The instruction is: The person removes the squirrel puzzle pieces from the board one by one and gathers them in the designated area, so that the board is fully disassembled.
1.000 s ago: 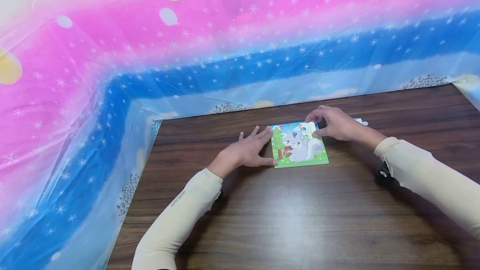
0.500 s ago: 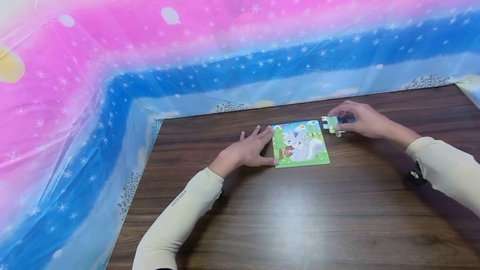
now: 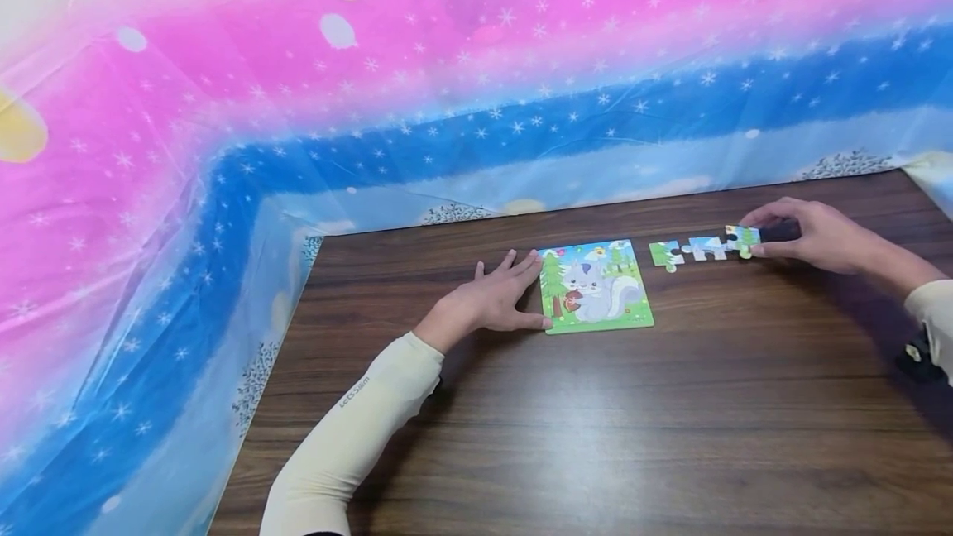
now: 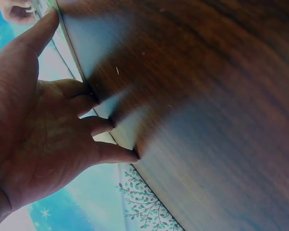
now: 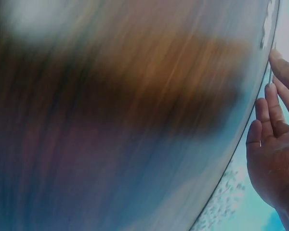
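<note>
A square jigsaw puzzle (image 3: 596, 288) with a grey squirrel, trees and a green border lies flat on the table. My left hand (image 3: 495, 296) rests along its left side, fingers spread, with the thumb and a fingertip touching its edge. In the left wrist view, the left hand (image 4: 48, 125) shows its palm and straight fingers. To the right of the squirrel puzzle, a green puzzle piece (image 3: 664, 255) and a pale blue puzzle piece (image 3: 703, 248) lie in a row. At the row's right end, my right hand (image 3: 822, 236) pinches a tree-patterned puzzle piece (image 3: 743, 241) between thumb and fingers.
The dark wood table (image 3: 581, 437) spreads out toward the person. Behind it and along its left side hangs a pink and blue snowflake cloth (image 3: 476, 106). In the right wrist view the piece between the fingers is too small to make out.
My right hand has moved right, from the squirrel puzzle's upper right corner across the row to its far end. The loose pieces now show uncovered. My left hand has stayed in place.
</note>
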`<state>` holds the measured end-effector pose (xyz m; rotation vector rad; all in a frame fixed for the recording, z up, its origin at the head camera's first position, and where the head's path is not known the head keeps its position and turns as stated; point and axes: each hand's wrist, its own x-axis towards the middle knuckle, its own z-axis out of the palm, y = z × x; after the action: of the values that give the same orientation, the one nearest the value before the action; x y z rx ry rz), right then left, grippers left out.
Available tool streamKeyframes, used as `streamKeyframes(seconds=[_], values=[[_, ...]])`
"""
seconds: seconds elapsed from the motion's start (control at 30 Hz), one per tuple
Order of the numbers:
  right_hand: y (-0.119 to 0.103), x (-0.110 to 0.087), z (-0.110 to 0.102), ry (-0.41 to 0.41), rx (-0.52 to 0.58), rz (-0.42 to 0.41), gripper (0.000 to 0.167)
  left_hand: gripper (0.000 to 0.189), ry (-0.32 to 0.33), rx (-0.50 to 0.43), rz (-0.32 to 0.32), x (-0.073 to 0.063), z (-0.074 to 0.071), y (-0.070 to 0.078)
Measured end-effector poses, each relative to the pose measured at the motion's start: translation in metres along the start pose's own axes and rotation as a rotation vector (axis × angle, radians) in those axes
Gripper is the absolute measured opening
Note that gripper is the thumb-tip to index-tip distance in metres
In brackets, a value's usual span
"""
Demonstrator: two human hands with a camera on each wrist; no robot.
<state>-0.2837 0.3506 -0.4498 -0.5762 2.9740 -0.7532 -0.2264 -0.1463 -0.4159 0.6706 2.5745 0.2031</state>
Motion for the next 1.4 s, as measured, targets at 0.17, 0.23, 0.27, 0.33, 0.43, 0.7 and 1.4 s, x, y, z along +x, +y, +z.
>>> streamKeyframes(seconds=[0.17,0.23,0.27,0.33,0.43,0.7,1.4], values=[[0.014,-0.006,-0.001,-0.005,0.004,-0.009,0.041,0.102,-0.008,-0.001,0.01,0.001,0.0,0.001],[0.015,-0.007,0.0,-0.003,-0.002,-0.013,0.039,0.102,-0.009,-0.002,0.011,0.002,0.001,0.002],[0.015,-0.008,0.0,-0.003,-0.005,-0.013,0.039,0.102,-0.009,-0.001,0.011,0.002,0.001,0.002],[0.014,-0.008,0.001,-0.003,-0.017,-0.015,0.038,0.102,-0.009,0.001,0.009,0.003,0.001,0.002],[0.013,-0.01,0.0,-0.009,-0.022,-0.013,0.038,0.102,-0.011,0.003,0.009,0.003,0.001,0.002],[0.013,-0.005,-0.005,-0.051,-0.025,-0.007,0.041,0.103,-0.011,0.001,0.014,0.002,0.0,0.002],[-0.13,0.034,0.04,-0.074,0.068,-0.076,0.052,0.102,0.0,0.005,0.018,0.0,0.0,-0.002]])
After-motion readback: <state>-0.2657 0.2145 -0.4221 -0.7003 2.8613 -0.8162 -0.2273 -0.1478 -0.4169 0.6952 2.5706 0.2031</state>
